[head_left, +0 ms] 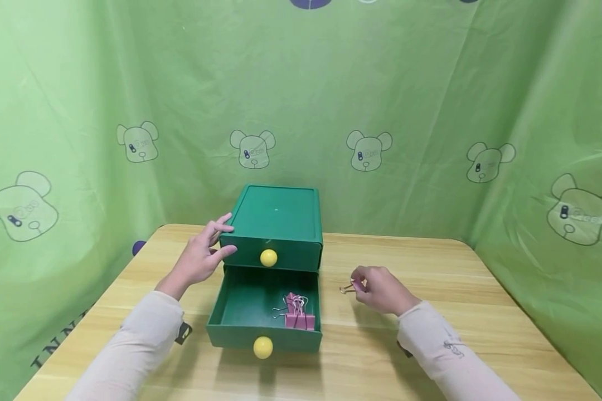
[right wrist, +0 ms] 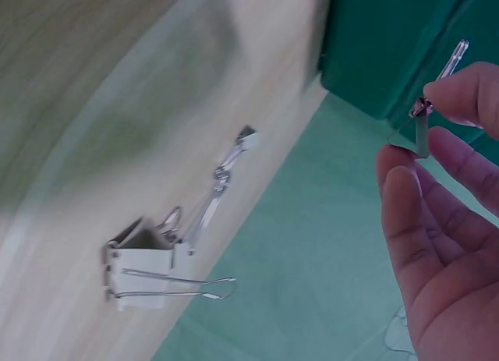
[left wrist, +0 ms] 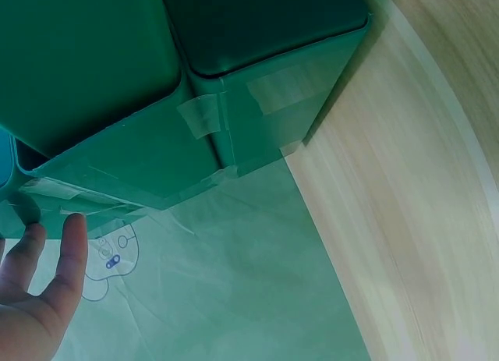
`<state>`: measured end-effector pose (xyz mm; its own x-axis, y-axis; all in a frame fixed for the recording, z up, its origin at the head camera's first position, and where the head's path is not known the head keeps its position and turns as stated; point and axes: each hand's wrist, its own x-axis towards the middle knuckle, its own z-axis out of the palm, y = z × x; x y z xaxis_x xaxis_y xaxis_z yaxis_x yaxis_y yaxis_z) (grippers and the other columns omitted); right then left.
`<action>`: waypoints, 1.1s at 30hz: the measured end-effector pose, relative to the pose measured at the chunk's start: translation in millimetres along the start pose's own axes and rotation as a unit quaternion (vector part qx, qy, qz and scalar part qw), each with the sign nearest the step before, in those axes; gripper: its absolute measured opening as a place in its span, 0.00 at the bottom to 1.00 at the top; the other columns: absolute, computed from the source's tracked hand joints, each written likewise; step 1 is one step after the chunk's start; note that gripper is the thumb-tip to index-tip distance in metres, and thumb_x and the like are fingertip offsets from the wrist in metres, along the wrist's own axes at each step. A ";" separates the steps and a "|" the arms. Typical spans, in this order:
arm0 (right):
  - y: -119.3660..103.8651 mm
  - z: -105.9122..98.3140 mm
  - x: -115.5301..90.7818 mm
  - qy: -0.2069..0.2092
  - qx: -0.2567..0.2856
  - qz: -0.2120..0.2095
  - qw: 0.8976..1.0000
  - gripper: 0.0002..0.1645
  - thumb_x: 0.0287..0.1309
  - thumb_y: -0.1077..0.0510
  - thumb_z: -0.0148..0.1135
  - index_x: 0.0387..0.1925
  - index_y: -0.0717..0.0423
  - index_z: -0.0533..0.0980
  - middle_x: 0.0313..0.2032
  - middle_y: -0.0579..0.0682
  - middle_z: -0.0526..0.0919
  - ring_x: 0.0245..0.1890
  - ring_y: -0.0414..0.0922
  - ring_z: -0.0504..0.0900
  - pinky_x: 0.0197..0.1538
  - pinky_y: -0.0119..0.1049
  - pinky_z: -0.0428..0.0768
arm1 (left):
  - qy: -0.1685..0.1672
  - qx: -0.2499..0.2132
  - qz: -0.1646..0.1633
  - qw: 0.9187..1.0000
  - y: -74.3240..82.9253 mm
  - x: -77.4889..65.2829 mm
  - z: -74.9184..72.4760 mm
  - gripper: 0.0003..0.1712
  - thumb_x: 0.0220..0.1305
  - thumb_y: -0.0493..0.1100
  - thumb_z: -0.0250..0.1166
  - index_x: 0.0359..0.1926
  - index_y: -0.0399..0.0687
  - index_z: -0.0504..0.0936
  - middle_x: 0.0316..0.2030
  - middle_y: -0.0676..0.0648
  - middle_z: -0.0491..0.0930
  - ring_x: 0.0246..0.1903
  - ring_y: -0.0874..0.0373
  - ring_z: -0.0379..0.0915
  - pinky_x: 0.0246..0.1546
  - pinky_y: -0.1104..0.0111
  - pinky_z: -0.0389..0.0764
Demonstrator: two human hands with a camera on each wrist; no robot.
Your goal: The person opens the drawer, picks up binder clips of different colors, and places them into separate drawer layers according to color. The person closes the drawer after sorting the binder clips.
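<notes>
A green two-drawer cabinet (head_left: 282,211) stands on the table, its lower drawer (head_left: 248,301) pulled out. Several pink binder clips (head_left: 299,321) lie in that drawer's right front part. My left hand (head_left: 198,259) rests at the upper left front corner of the cabinet, fingers spread; the left wrist view shows its fingers (left wrist: 72,244) by the taped side. To the right of the cabinet, my right hand (head_left: 381,289) pinches a small binder clip (head_left: 350,288) between thumb and fingers. In the right wrist view, that binder clip (right wrist: 421,111) has its wire handle pointing up.
Pale binder clips (right wrist: 144,263) lie on the wooden table in the right wrist view; they cannot be seen in the head view. Yellow round knobs (head_left: 268,257) stick out from both drawer fronts. A green curtain (head_left: 311,83) with bear heads surrounds the table (head_left: 431,267).
</notes>
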<state>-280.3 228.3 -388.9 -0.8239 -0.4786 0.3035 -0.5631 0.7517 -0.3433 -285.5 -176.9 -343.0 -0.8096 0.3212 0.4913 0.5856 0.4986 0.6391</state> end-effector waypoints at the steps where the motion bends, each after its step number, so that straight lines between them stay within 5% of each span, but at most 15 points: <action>1: -2.1 -0.5 0.4 0.000 0.000 0.001 1.000 0.08 0.50 0.70 0.63 0.34 0.64 0.79 0.27 0.46 0.80 0.24 0.35 0.74 0.27 0.29 0.77 | 0.001 0.001 0.001 1.000 0.0 -0.1 0.0 0.20 0.69 0.40 0.61 0.58 0.43 0.68 0.73 0.44 0.54 0.65 0.35 0.59 0.54 0.46 0.73; 15: -27.1 -11.3 4.1 0.018 0.025 -0.011 0.999 0.10 0.48 0.71 0.62 0.36 0.63 0.79 0.30 0.50 0.83 0.26 0.37 0.81 0.27 0.26 0.79 | 0.005 -0.012 0.009 1.000 -3.2 1.5 0.8 0.18 0.69 0.39 0.61 0.56 0.41 0.69 0.72 0.42 0.56 0.65 0.36 0.58 0.53 0.46 0.73; 33: -48.9 -20.2 4.6 0.031 0.030 -0.039 0.998 0.09 0.50 0.68 0.64 0.36 0.61 0.79 0.28 0.47 0.82 0.18 0.32 0.73 0.20 0.28 0.76 | 0.006 -0.009 0.012 1.000 -1.0 1.4 1.1 0.19 0.68 0.39 0.62 0.57 0.42 0.69 0.72 0.42 0.55 0.65 0.34 0.58 0.54 0.44 0.71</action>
<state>-255.3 198.5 -352.8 -0.7733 -0.5044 0.3841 -0.6293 0.6845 -0.3681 -287.2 -176.1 -343.6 -0.7951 0.3237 0.5129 0.6054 0.4755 0.6383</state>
